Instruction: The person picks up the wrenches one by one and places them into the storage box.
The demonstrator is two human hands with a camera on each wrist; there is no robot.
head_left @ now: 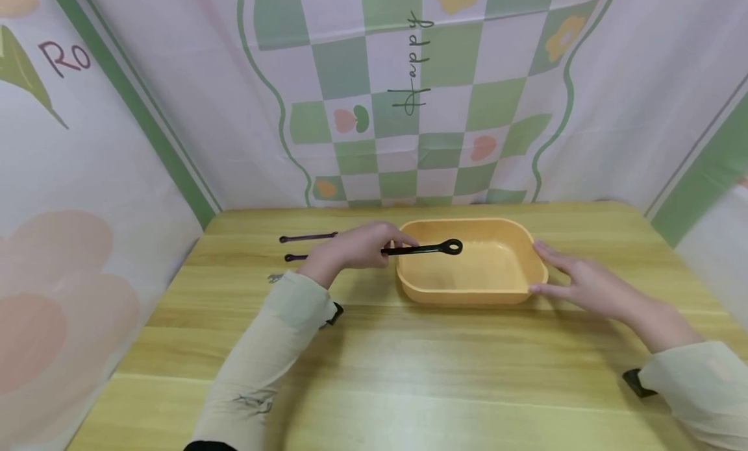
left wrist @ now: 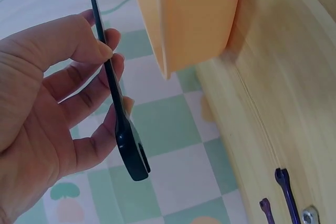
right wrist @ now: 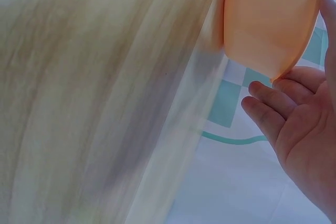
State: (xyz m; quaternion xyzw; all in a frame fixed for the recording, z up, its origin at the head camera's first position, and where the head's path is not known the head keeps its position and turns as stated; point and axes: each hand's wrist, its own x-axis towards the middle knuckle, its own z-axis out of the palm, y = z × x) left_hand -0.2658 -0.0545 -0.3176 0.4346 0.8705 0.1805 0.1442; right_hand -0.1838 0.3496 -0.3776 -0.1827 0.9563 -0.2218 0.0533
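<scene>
One black ring-ended wrench (head_left: 429,248), pinched by the left hand (head_left: 367,244), hung over the left half of one yellow rectangular plastic basin (head_left: 467,298); the right hand (head_left: 590,285), fingers apart, touched its right end. At left, on one wooden table (head_left: 409,386), lay two purple wrenches (head_left: 308,237), one silver wrench (head_left: 274,278).

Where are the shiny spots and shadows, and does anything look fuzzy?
Head view: pale glare on the table in front of the yellow tub, shadow beside the left sleeve; left wrist view: brownish shadow beside the tub; right wrist view: soft grey shadow, fuzzy wood grain.
</scene>
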